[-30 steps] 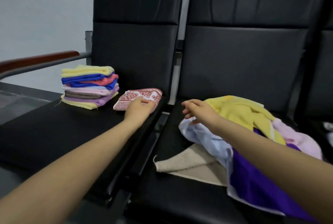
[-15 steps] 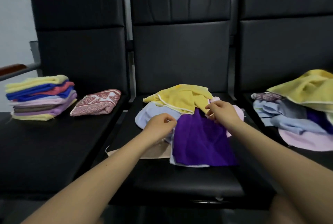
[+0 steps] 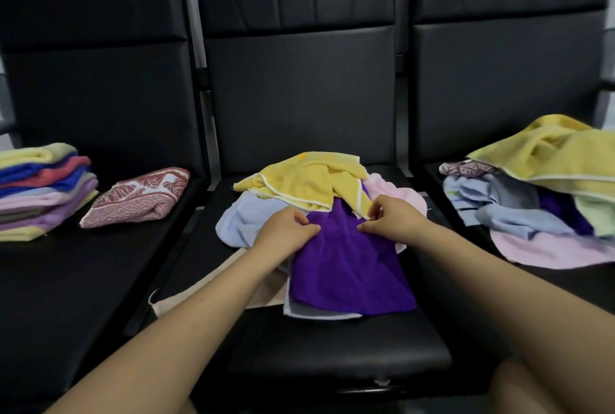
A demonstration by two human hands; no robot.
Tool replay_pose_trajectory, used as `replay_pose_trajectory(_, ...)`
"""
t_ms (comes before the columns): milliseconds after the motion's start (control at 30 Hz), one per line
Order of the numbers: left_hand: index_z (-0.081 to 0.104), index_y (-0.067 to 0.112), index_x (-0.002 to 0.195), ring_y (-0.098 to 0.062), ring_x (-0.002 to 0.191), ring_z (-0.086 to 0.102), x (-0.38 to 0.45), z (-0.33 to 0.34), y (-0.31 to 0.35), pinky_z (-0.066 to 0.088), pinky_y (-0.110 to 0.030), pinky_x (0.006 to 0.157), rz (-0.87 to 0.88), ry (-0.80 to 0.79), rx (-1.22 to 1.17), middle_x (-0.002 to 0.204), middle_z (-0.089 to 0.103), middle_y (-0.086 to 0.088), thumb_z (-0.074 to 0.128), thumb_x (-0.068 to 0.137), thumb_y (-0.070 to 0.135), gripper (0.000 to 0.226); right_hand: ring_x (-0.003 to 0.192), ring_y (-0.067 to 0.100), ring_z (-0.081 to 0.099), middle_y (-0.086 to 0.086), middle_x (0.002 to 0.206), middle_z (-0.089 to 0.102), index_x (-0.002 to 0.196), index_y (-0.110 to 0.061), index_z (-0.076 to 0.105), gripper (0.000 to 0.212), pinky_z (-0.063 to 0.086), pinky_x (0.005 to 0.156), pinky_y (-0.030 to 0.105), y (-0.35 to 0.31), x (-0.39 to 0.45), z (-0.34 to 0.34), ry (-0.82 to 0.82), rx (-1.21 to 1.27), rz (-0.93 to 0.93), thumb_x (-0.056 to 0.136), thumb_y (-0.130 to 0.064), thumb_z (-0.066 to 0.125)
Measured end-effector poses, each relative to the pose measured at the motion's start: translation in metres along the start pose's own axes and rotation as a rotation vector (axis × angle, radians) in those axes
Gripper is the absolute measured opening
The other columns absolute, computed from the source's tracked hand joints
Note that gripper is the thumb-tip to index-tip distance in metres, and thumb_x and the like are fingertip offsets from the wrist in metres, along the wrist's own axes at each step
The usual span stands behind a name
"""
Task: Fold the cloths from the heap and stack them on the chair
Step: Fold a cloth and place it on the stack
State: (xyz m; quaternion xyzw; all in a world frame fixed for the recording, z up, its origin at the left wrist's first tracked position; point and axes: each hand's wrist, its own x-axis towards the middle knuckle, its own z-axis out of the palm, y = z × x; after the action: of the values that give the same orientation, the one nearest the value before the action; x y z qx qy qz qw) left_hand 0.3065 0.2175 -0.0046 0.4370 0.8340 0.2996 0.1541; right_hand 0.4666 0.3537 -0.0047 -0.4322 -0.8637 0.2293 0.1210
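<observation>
A heap of cloths lies on the middle chair seat [image 3: 332, 357]: a purple cloth [image 3: 349, 270] on top, a yellow one [image 3: 299, 180] behind it, light blue [image 3: 243, 220] at the left, pink [image 3: 396, 194] at the right, beige [image 3: 213, 294] underneath. My left hand [image 3: 286, 230] and my right hand [image 3: 389, 217] each pinch the purple cloth's far edge. On the left chair stands a stack of folded cloths [image 3: 40, 190], and beside it lies a folded red-and-white patterned cloth [image 3: 139, 197].
A second heap [image 3: 539, 194] of yellow, blue, purple, green and pink cloths covers the right chair seat. The three black chairs stand side by side with tall backrests [image 3: 299, 81]. A knee [image 3: 545, 387] shows at the bottom right.
My left hand left the folded patterned cloth and came over to the middle heap. Both hands moved together onto the purple cloth's far edge. The view swung right.
</observation>
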Motion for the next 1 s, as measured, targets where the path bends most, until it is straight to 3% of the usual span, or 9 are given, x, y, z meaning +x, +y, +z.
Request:
replay_pose_trajectory(100,0.052,0.019,0.081,-0.022,0.078,0.060,0.003,0.002,0.001,0.046,-0.033,0.070,-0.019,0.046,0.001,0.078,0.055,-0.001,0.054,0.092,0.049,0.031,0.085,0.019,0.061,0.005,0.088,0.061,0.087,-0.015,0.053,0.041,0.045,0.069,0.028,0.005,0.000,0.003,0.102,-0.083,0.058,0.077,-0.049,0.073)
replay_pose_trajectory(200,0.051,0.019,0.066,-0.021,0.072,0.060,0.005,0.006,0.004,0.042,-0.032,0.065,-0.003,-0.014,0.002,0.068,0.056,0.000,0.055,0.091,0.048,0.039,0.059,0.014,0.059,0.003,0.071,0.059,0.073,-0.020,0.047,0.039,0.047,0.057,0.025,0.002,-0.004,0.000,0.053,-0.091,0.164,0.082,-0.050,0.069)
replay_pose_trajectory(333,0.059,0.019,0.073,-0.019,0.078,0.056,-0.002,0.004,0.017,0.040,-0.030,0.068,0.057,0.047,-0.331,0.073,0.058,0.003,0.057,0.094,0.034,0.026,0.059,0.014,0.051,-0.001,0.062,0.051,0.071,-0.016,0.049,0.034,0.035,0.050,0.023,0.000,-0.005,0.003,-0.013,0.029,0.056,0.086,-0.040,0.068)
replay_pose_trajectory(433,0.067,0.018,0.086,-0.023,0.091,0.063,-0.013,-0.011,0.028,0.050,-0.035,0.079,0.116,0.162,-0.643,0.090,0.068,-0.005,0.057,0.095,0.032,0.019,0.060,0.011,0.040,-0.004,0.059,0.041,0.060,-0.016,0.041,0.042,0.029,0.054,0.021,-0.003,-0.007,-0.003,0.122,0.325,-0.086,0.088,-0.032,0.068)
replay_pose_trajectory(533,0.070,0.021,0.088,-0.015,0.092,0.064,-0.026,-0.038,0.038,0.050,-0.028,0.085,0.197,0.250,-0.941,0.093,0.072,0.000,0.056,0.097,0.021,0.016,0.063,0.009,0.046,-0.004,0.062,0.053,0.066,-0.010,0.062,0.029,0.037,0.062,0.024,-0.021,-0.015,-0.023,0.279,0.715,-0.163,0.091,-0.025,0.065)
replay_pose_trajectory(633,0.069,0.017,0.090,-0.016,0.089,0.064,-0.038,-0.063,0.038,0.050,-0.029,0.083,0.278,0.321,-1.130,0.093,0.071,-0.004,0.054,0.098,0.017,0.017,0.065,0.008,0.053,-0.005,0.067,0.060,0.076,-0.015,0.068,0.020,0.047,0.062,0.023,-0.044,-0.026,-0.039,0.278,1.130,-0.171,0.094,-0.019,0.061)
replay_pose_trajectory(800,0.052,0.013,0.072,-0.007,0.063,0.046,-0.057,-0.091,0.007,0.037,-0.021,0.057,0.335,0.383,-0.948,0.067,0.050,0.000,0.057,0.080,0.018,0.010,0.073,0.015,0.056,0.004,0.081,0.058,0.090,-0.011,0.061,0.014,0.049,0.061,0.023,-0.054,-0.027,-0.042,0.065,1.462,-0.084,0.098,-0.017,0.051)
replay_pose_trajectory(900,0.045,0.006,0.069,-0.004,0.056,0.034,-0.067,-0.085,-0.020,0.029,-0.021,0.051,0.356,0.137,-0.708,0.062,0.033,0.000,0.056,0.062,0.037,0.033,0.074,0.016,0.057,0.006,0.086,0.060,0.104,-0.009,0.058,0.014,0.048,0.059,0.027,-0.045,-0.019,-0.031,-0.072,1.499,0.197,0.097,-0.014,0.046)
replay_pose_trajectory(1000,0.049,0.017,0.061,-0.004,0.056,0.038,-0.074,-0.065,-0.035,0.032,-0.024,0.059,0.190,-0.200,-0.390,0.058,0.041,0.007,0.057,0.079,0.045,0.034,0.084,0.020,0.064,0.013,0.107,0.068,0.117,-0.009,0.058,0.026,0.050,0.061,0.026,-0.033,-0.013,-0.017,-0.178,1.292,0.342,0.093,-0.018,0.056)
